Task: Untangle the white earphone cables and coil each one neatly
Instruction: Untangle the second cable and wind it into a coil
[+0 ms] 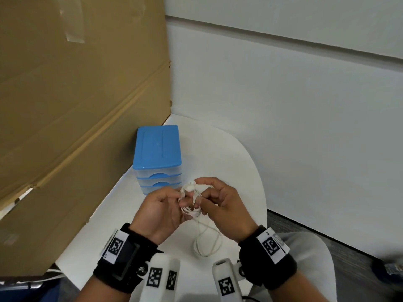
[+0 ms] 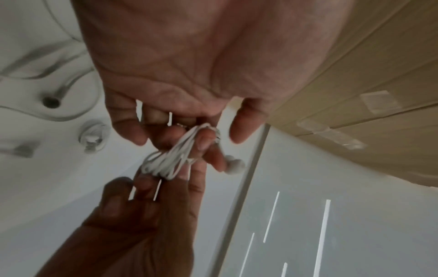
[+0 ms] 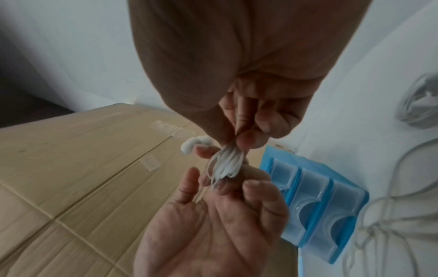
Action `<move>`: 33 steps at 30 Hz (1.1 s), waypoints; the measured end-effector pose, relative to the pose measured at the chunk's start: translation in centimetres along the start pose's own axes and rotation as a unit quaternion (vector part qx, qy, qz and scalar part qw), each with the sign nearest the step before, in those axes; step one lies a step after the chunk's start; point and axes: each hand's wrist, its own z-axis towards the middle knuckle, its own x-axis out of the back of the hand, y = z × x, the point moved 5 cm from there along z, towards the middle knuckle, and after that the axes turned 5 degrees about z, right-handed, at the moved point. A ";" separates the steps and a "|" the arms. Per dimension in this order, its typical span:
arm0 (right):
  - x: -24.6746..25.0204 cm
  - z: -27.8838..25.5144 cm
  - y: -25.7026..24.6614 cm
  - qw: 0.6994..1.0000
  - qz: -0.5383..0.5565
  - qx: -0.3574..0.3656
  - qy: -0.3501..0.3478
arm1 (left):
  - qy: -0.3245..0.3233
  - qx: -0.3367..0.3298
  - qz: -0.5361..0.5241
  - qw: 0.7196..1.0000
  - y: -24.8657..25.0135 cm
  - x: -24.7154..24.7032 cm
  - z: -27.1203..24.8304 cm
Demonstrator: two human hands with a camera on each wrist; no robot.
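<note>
A white earphone cable is wound into a small coil [image 1: 189, 202] and held above the white table [image 1: 237, 162] between both hands. In the left wrist view the coil [image 2: 166, 161] loops around the curled fingers of my left hand [image 1: 165, 203]. My right hand [image 1: 214, 199] pinches the coil's [image 3: 227, 163] upper end between thumb and fingers. The earbuds [image 1: 191, 185] [image 2: 234, 165] [image 3: 192, 144] stick out at the top of the bundle. A second white cable [image 1: 207, 243] lies loose on the table below my hands.
A blue three-drawer plastic organiser [image 1: 158, 155] stands just behind the hands. A large cardboard sheet [image 1: 76, 105] walls off the left side. A small wound cable bundle [image 3: 419, 105] [image 2: 93, 137] lies on the table. White walls close the back and right.
</note>
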 end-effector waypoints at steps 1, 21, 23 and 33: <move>0.3 -0.1 0.3 1.000 -0.029 -0.002 0.000 | 0.017 -0.001 0.046 0.999 -0.5 0.2 0.2; 4.0 -3.2 5.9 0.990 -0.094 -0.089 -0.054 | -0.038 0.133 0.319 0.938 -8.6 1.4 2.1; 4.7 -3.0 6.9 0.990 -0.073 -0.116 -0.032 | -0.006 0.093 0.353 0.931 -8.9 2.0 2.8; 10.9 1.3 10.3 0.970 -0.052 -0.169 0.170 | 0.148 -0.044 0.370 0.916 -8.7 3.8 4.2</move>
